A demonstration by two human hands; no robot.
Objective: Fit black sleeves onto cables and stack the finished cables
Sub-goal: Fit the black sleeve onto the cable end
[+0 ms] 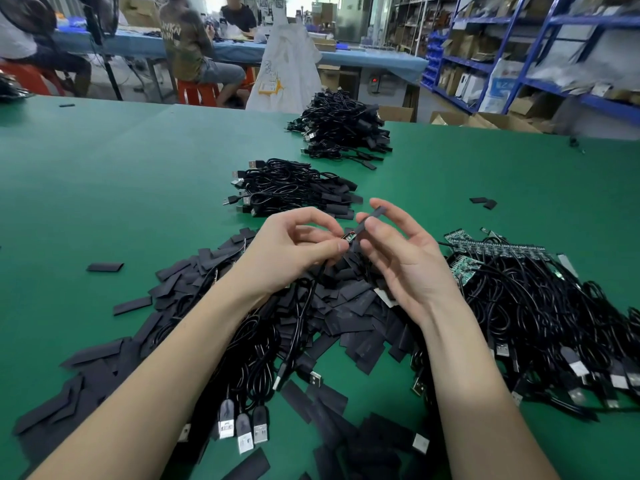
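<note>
Mid-frame: left hand [294, 252] grip pinching cable [300, 317] board end; right hand [398, 251] grip pinching sleeve [372, 220]. Sleeving step; next needs mouth aligned over board.

left hand [294, 251] pinches thin black cable [304, 306] by its small green circuit-board end [349, 237]. right hand [398, 251] pinches flat black sleeve [372, 218] at that end, above green table [121, 168].

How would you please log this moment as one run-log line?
left hand: pinches cable board end | right hand: holds black sleeve | stage: sleeve meeting board
</note>
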